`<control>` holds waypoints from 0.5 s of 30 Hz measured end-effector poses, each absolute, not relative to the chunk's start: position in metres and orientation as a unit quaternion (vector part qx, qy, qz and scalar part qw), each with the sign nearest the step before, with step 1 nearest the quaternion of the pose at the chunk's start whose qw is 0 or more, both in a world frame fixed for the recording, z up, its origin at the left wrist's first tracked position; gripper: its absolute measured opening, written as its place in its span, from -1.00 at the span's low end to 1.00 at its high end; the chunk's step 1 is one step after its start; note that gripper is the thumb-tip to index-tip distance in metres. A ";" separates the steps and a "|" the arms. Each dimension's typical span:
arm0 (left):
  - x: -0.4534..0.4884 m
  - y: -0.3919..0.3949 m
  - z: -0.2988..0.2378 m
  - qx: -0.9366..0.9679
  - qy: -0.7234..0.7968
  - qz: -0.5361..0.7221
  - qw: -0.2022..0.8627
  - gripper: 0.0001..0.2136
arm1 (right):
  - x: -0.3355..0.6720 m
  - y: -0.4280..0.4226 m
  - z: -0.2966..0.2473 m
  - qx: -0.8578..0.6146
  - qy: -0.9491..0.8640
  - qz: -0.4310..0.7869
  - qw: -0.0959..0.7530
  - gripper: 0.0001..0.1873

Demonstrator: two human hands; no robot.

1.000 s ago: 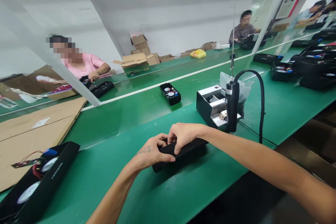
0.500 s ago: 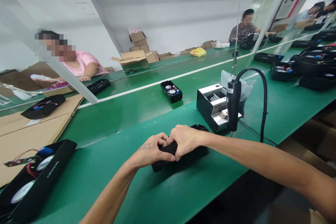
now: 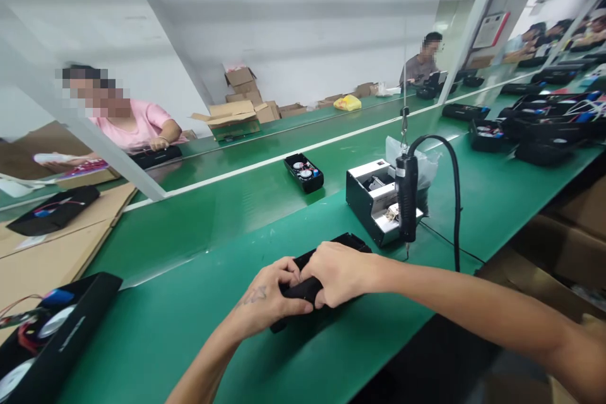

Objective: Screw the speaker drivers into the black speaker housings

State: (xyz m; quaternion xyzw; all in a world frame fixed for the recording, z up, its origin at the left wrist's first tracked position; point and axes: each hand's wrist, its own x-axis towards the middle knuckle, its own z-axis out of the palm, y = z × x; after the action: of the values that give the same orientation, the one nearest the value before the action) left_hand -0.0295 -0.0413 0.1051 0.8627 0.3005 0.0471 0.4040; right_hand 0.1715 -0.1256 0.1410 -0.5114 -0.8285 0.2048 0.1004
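Note:
A black speaker housing (image 3: 351, 242) rests on the green workbench in front of me, mostly covered by my hands. My left hand (image 3: 271, 298) is closed around its near left part, thumb on the front wall. Over the middle, my right hand (image 3: 337, 273) grips the same housing, its curled fingers close to those of my left. What the fingertips touch inside is hidden. Just beyond my right hand stands a screw feeder box (image 3: 363, 199) with silver top plates. Beside it a black electric screwdriver (image 3: 406, 199) hangs upright from a cable.
An open speaker housing (image 3: 310, 184) with round white drivers lies farther back. Another, larger in view, sits at left (image 3: 89, 303). Cardboard (image 3: 101, 214) covers the left bench. Several black housings (image 3: 549, 139) are piled at right. A co-worker in pink (image 3: 142, 126) sits across the bench.
The view has shifted, so the bench items appear lower and farther left. Both hands keep their hold on the housing. The co-worker in pink now has a hand on a black housing.

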 end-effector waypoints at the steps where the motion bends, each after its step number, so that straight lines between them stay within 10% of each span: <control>1: -0.032 -0.046 0.100 0.879 0.293 0.060 0.372 -0.68 | 0.178 -0.137 0.142 -0.515 -0.820 0.185 0.167 -0.75; 6: -0.045 -0.077 0.068 0.951 0.209 0.169 0.155 -0.78 | 0.244 -0.187 0.131 -0.566 -0.512 -0.095 0.638 -0.75; 9: -0.050 -0.090 0.056 0.960 0.145 0.234 0.052 -0.82 | 0.288 -0.195 0.114 -0.628 -0.380 -0.180 0.655 -0.48; 15: -0.047 -0.098 0.049 0.951 0.110 0.288 -0.007 -0.88 | 0.321 -0.181 0.088 -0.650 -0.412 0.118 0.628 -0.50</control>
State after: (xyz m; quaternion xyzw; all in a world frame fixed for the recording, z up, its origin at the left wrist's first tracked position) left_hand -0.0468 -0.0978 0.0489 0.9512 0.1105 0.2879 -0.0074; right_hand 0.3211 -0.1809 0.0876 -0.6496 -0.4124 0.1181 0.6277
